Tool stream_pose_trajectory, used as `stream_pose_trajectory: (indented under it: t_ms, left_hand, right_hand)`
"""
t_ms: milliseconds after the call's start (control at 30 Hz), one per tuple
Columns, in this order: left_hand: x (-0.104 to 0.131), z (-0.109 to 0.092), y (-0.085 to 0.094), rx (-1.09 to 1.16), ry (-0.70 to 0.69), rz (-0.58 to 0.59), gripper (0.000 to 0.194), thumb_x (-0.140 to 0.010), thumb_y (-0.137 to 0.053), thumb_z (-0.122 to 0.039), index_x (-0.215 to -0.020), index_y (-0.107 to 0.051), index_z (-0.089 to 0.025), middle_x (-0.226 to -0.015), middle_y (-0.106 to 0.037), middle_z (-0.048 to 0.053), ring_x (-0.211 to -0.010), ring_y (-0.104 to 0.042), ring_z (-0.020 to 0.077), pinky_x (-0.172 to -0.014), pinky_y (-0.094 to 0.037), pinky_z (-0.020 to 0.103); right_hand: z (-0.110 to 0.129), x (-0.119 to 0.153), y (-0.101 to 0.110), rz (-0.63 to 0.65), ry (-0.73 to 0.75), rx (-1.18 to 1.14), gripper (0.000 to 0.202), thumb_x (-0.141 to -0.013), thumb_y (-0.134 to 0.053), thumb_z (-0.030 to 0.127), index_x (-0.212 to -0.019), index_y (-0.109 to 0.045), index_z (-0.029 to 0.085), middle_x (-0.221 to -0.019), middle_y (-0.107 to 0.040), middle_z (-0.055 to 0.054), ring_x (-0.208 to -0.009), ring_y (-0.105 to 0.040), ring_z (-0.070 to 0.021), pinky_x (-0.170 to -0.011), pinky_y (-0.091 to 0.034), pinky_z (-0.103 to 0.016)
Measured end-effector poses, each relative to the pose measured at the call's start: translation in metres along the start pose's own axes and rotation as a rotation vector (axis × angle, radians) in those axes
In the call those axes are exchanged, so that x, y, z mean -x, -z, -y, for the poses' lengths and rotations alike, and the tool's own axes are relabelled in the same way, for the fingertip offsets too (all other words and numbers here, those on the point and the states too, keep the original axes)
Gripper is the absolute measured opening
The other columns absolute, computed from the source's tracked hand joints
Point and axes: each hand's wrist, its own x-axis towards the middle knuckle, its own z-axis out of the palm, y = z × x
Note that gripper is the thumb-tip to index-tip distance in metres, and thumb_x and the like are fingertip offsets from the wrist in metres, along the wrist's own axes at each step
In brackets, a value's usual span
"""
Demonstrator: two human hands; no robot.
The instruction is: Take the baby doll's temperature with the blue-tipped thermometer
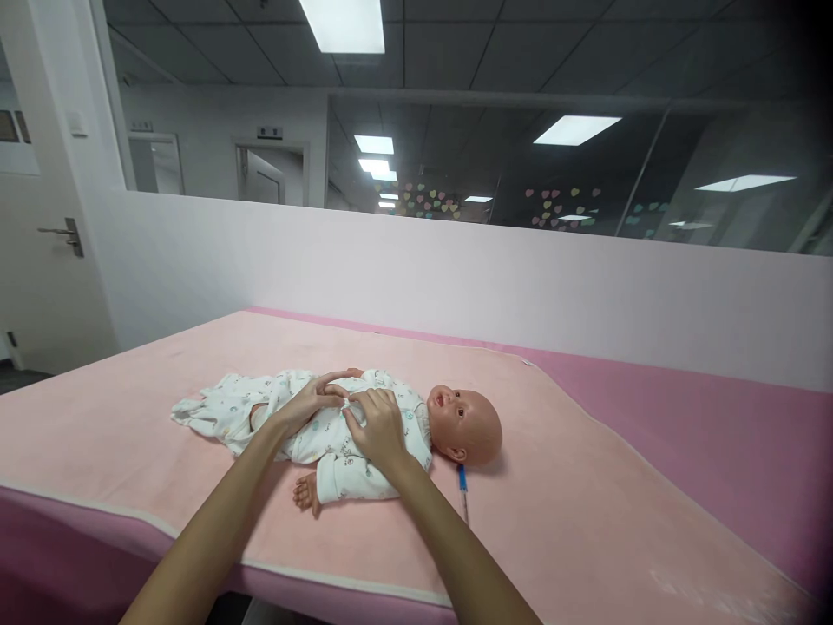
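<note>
A baby doll (465,425) lies on its back, its head to the right. It wears a white printed baby outfit (325,440), whose leg part spreads out to the left. My left hand (311,404) rests over the doll's belly, its fingers bent onto the outfit's front. Just right of it, my right hand (379,423) lies on the chest with its fingers curled on the same cloth. The fingertips of both hands almost meet there, and the exact grip is partly hidden. One doll hand (307,494) shows on the near side, below my wrists.
A thin blue-capped stick (462,480), perhaps a thermometer, lies near the doll's head, partly behind my right forearm. Peach cloth (573,503) covers the pink padded table (735,425). A low white wall (416,269) with glass above borders the far side; a door (52,260) stands left.
</note>
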Motion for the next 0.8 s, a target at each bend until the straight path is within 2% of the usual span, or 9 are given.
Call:
stream_pose_trajectory:
  t_ms: [200, 400, 500, 667, 800]
  left_hand:
    - [-0.002, 0.003, 0.0, -0.01, -0.033, -0.033, 0.055, -0.063, -0.063, -0.018, -0.117, -0.052, -0.021, -0.079, -0.063, 0.003, -0.078, -0.053, 0.0155, -0.078, -0.039, 0.028]
    - [-0.003, 0.004, 0.001, -0.041, -0.013, -0.049, 0.051, -0.065, -0.064, -0.023, -0.114, -0.055, -0.019, -0.081, -0.061, 0.003, -0.081, -0.054, 0.0159, -0.078, -0.04, 0.027]
    - [-0.006, 0.009, 0.001, -0.105, 0.002, -0.099, 0.046, -0.065, -0.064, -0.029, -0.11, -0.057, -0.017, -0.076, -0.059, 0.002, -0.074, -0.054, 0.0142, -0.071, -0.04, 0.024]
    - [-0.012, 0.02, 0.006, -0.443, -0.086, -0.3, 0.038, -0.066, -0.062, -0.041, -0.093, -0.064, -0.014, -0.054, -0.05, -0.003, -0.054, -0.044, 0.0104, -0.052, -0.032, 0.021]
    - [-0.011, 0.022, 0.014, -0.751, -0.114, -0.398, 0.029, -0.07, -0.056, -0.044, -0.074, -0.067, -0.017, -0.043, -0.047, -0.003, -0.044, -0.038, 0.0104, -0.048, -0.025, 0.023]
  right_hand:
    - [-0.002, 0.001, -0.003, 0.02, 0.006, 0.015, 0.008, -0.079, -0.052, 0.021, -0.086, -0.056, 0.02, -0.078, -0.058, -0.002, -0.078, -0.05, -0.0155, -0.075, -0.033, -0.029]
    - [-0.001, 0.001, -0.002, 0.012, -0.011, 0.039, 0.011, -0.081, -0.051, 0.024, -0.089, -0.056, 0.02, -0.077, -0.057, -0.002, -0.077, -0.049, -0.0162, -0.075, -0.033, -0.03]
    - [0.0, 0.001, -0.002, -0.009, -0.028, 0.036, 0.011, -0.081, -0.051, 0.024, -0.09, -0.056, 0.02, -0.075, -0.057, -0.002, -0.076, -0.048, -0.0164, -0.074, -0.032, -0.029]
    - [0.0, 0.001, -0.001, -0.043, -0.042, 0.071, 0.012, -0.082, -0.049, 0.027, -0.091, -0.055, 0.02, -0.073, -0.056, -0.002, -0.073, -0.048, -0.0163, -0.07, -0.031, -0.029]
    - [-0.001, 0.001, -0.002, -0.062, -0.075, 0.083, 0.008, -0.082, -0.048, 0.024, -0.083, -0.054, 0.019, -0.075, -0.056, -0.002, -0.073, -0.047, -0.016, -0.07, -0.031, -0.029]
